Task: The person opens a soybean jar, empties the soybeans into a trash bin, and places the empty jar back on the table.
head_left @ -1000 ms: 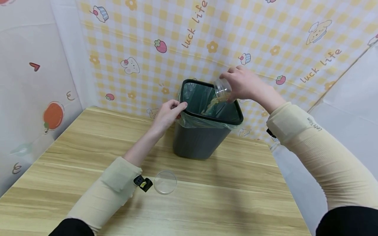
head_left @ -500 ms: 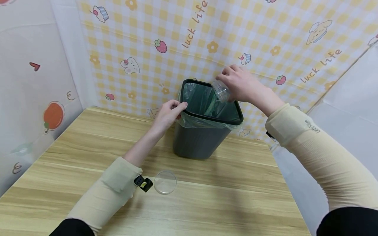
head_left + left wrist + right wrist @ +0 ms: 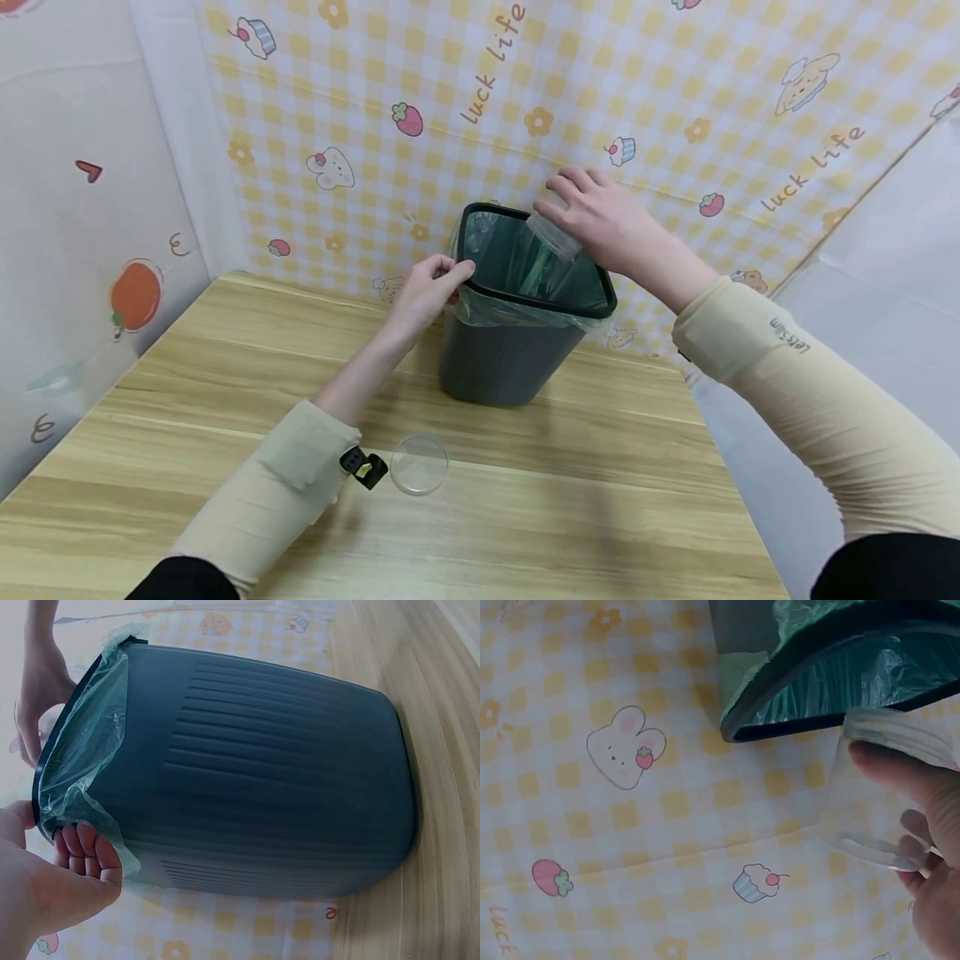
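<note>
- I see the right hand (image 3: pixel 607 221) over the far right part of the dark bin's (image 3: pixel 510 358) mouth, fingers wrapped round a clear plastic jar (image 3: pixel 553 236).
- Jar is tipped, open end pointing down and left into the bin; from the right wrist, fingertips (image 3: pixel 900 769) lie across its ribbed neck and the jar (image 3: pixel 877 802) sits just outside the bin rim (image 3: pixel 817 705).
- I cannot tell whether anything is left inside the jar.
- Left hand (image 3: pixel 427 287) is at the bin's near left rim, thumb and fingers pinching the green bag liner (image 3: pixel 487 312) folded over the edge; from the left wrist, curled fingers (image 3: pixel 86 847) press the liner (image 3: pixel 82 750) against the bin wall (image 3: pixel 262 772).
- Bin stands upright at the tabletop's (image 3: pixel 562 500) far edge, close to the checked wall cloth (image 3: pixel 450 83).
- A clear round lid (image 3: pixel 419 464) lies flat towards the near edge, just beside the left forearm, well apart from both hands.
</note>
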Tool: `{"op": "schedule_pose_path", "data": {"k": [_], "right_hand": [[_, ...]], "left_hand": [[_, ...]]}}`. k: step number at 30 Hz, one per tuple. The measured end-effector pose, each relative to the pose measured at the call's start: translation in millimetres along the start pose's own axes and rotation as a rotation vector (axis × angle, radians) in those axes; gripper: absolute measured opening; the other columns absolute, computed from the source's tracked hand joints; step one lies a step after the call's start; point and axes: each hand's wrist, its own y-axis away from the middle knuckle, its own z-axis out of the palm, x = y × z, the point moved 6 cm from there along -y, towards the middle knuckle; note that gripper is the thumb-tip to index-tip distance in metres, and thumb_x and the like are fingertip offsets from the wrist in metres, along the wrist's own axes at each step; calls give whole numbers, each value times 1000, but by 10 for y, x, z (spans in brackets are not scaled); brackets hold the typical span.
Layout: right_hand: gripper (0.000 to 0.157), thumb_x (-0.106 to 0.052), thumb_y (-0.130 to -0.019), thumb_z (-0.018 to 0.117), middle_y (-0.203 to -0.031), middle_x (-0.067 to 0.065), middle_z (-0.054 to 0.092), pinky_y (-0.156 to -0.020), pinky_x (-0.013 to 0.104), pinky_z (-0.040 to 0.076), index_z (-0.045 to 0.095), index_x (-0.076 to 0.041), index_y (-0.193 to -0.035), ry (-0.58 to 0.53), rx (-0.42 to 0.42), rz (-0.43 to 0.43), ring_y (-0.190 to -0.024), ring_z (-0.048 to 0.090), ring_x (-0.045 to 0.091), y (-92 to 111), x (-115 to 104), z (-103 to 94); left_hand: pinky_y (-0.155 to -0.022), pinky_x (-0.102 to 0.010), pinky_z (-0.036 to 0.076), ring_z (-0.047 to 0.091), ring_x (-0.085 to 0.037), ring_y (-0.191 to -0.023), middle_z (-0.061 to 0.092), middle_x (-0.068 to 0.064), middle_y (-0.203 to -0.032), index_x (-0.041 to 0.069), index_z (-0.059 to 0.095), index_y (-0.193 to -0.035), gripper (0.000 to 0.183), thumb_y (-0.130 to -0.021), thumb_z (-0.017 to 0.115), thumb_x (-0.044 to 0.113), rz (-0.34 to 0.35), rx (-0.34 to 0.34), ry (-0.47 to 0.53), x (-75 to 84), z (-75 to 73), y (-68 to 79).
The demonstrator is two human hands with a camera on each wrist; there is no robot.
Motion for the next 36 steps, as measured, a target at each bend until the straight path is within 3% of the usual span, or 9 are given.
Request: {"op": "schedule_pose_path", "data": {"k": [8, 16, 20, 26, 30, 36], "right_hand": [[70, 1, -78, 83, -143, 23, 50, -108, 51, 40, 56, -8, -142, 210, 6, -84, -139, 40, 41, 14, -127, -29], [69, -1, -81, 82, -148, 20, 49, -110, 50, 38, 55, -11, -144, 290, 23, -105, -144, 37, 38, 41, -167, -35], [68, -1, -83, 81, -150, 20, 47, -113, 52, 37, 54, -11, -145, 278, 5, -93, -146, 36, 38, 58, -160, -31], [65, 6, -82, 77, -147, 25, 51, -109, 59, 39, 57, -9, -142, 15, 60, 64, -142, 42, 43, 121, -30, -64], [74, -6, -74, 88, -141, 25, 56, -107, 64, 38, 57, -9, -141, -231, 102, 256, -133, 47, 45, 213, 151, -70], [89, -21, -70, 93, -142, 24, 55, -105, 64, 39, 52, -11, -148, -616, 54, 581, -128, 48, 44, 473, 453, 19]], "left_hand": [[-71, -30, 45, 56, -20, -81, 56, -3, -83, 11, 61, -96, 32, -101, 62, 42, 0, 5, -7, -5, 7, -10], [-72, -30, 45, 56, -20, -82, 55, -2, -83, 11, 60, -96, 32, -101, 62, 42, 2, 3, -6, 17, 7, 9], [-73, -31, 46, 57, -21, -84, 54, -1, -82, 11, 60, -96, 32, -101, 62, 42, -5, 1, -2, 22, 12, 19], [-74, -31, 46, 57, -21, -85, 53, 0, -82, 11, 60, -97, 33, -101, 62, 44, -8, 1, -12, 29, 7, 20], [-74, -31, 47, 57, -21, -84, 54, 0, -82, 11, 60, -96, 32, -100, 62, 43, -11, 5, -8, 24, 11, 14], [-73, -30, 46, 57, -21, -84, 54, 0, -81, 11, 60, -96, 32, -100, 62, 42, -7, 13, -9, 27, 9, 15]]}}
